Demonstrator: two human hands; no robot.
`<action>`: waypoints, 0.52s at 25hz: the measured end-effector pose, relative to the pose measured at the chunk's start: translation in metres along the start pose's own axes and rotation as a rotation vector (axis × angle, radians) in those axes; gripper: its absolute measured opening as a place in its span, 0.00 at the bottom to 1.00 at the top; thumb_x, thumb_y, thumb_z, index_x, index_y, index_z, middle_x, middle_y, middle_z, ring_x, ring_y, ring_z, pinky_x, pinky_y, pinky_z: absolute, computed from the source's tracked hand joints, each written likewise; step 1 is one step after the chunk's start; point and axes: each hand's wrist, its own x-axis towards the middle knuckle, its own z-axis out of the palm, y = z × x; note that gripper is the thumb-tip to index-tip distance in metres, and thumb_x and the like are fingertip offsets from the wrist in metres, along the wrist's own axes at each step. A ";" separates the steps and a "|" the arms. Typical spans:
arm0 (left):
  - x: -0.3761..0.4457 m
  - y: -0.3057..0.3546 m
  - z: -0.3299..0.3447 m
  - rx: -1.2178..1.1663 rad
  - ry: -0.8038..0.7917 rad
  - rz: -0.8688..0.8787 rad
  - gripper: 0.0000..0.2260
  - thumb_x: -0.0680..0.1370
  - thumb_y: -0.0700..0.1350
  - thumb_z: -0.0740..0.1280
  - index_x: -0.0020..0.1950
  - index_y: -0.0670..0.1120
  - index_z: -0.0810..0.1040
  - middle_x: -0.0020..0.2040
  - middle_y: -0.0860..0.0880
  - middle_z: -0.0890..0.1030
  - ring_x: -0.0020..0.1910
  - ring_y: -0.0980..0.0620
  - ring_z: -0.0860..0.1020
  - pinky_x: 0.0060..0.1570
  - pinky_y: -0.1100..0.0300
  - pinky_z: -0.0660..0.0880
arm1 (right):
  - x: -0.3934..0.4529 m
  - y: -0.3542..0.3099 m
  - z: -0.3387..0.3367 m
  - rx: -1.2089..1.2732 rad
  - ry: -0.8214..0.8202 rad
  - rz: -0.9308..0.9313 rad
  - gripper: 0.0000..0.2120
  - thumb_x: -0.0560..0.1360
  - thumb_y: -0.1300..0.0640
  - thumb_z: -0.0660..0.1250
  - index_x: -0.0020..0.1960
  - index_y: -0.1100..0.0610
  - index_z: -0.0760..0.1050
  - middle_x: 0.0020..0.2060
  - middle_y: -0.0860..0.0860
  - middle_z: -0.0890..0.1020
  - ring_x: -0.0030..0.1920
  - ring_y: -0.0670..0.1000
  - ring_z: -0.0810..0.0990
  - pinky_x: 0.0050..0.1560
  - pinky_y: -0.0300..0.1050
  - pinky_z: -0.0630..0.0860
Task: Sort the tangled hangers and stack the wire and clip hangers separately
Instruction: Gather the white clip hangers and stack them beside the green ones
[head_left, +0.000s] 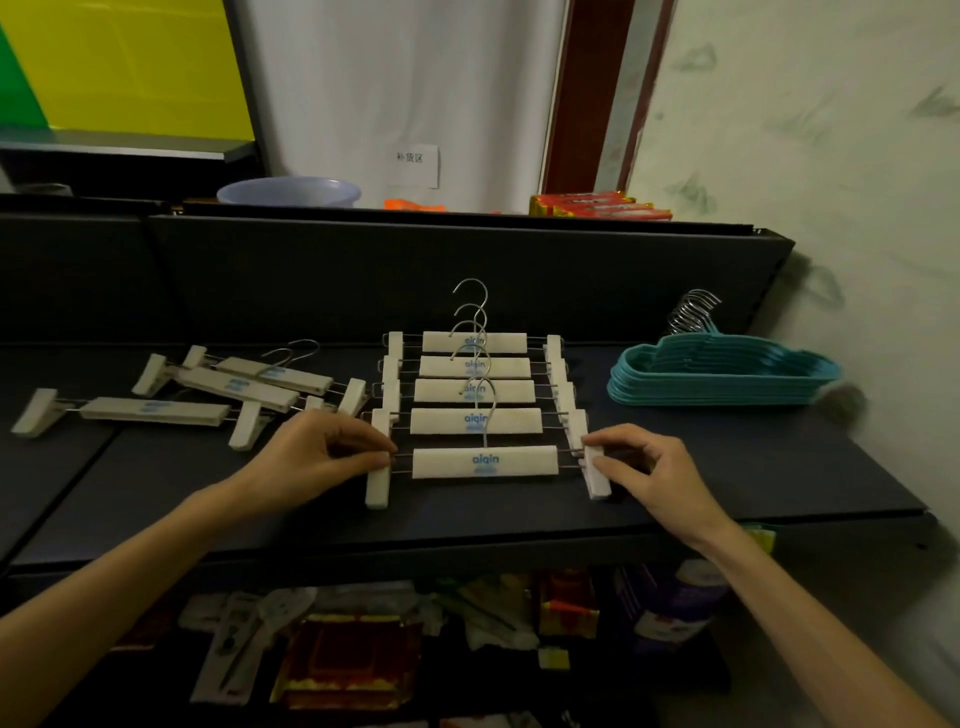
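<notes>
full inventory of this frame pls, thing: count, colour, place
clip hangers in row: five, white, mid shelf
nearest clip hanger: one of those five, white, front of row, held at both clips
loose clip hangers: about three, white, jumbled, shelf left
stacked hangers: count unclear, teal, shelf right
shelf: one, dark
basin: one, pale purple, behind shelf
red packets: several, behind shelf right
packaged goods: mixed, lower shelf
left hand: pinches left clip
right hand: pinches right clip
</notes>
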 end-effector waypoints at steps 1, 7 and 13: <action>-0.002 -0.001 0.002 -0.004 0.015 -0.002 0.08 0.77 0.44 0.72 0.54 0.55 0.83 0.52 0.64 0.83 0.53 0.63 0.82 0.56 0.61 0.79 | 0.000 0.002 -0.001 -0.013 -0.002 -0.014 0.12 0.76 0.64 0.73 0.55 0.51 0.84 0.51 0.45 0.85 0.52 0.47 0.83 0.54 0.46 0.80; -0.006 -0.010 0.009 -0.015 0.123 0.004 0.09 0.77 0.44 0.71 0.56 0.54 0.82 0.54 0.60 0.83 0.55 0.60 0.82 0.54 0.59 0.79 | 0.006 0.010 0.001 -0.010 -0.012 -0.009 0.12 0.76 0.62 0.73 0.56 0.49 0.84 0.50 0.45 0.85 0.52 0.49 0.83 0.55 0.57 0.80; -0.003 -0.014 0.006 -0.057 0.088 -0.038 0.08 0.76 0.48 0.71 0.55 0.54 0.82 0.53 0.62 0.82 0.53 0.61 0.81 0.53 0.59 0.79 | 0.005 0.013 0.005 -0.008 0.005 0.032 0.12 0.76 0.61 0.73 0.54 0.46 0.84 0.47 0.46 0.86 0.50 0.54 0.83 0.55 0.60 0.79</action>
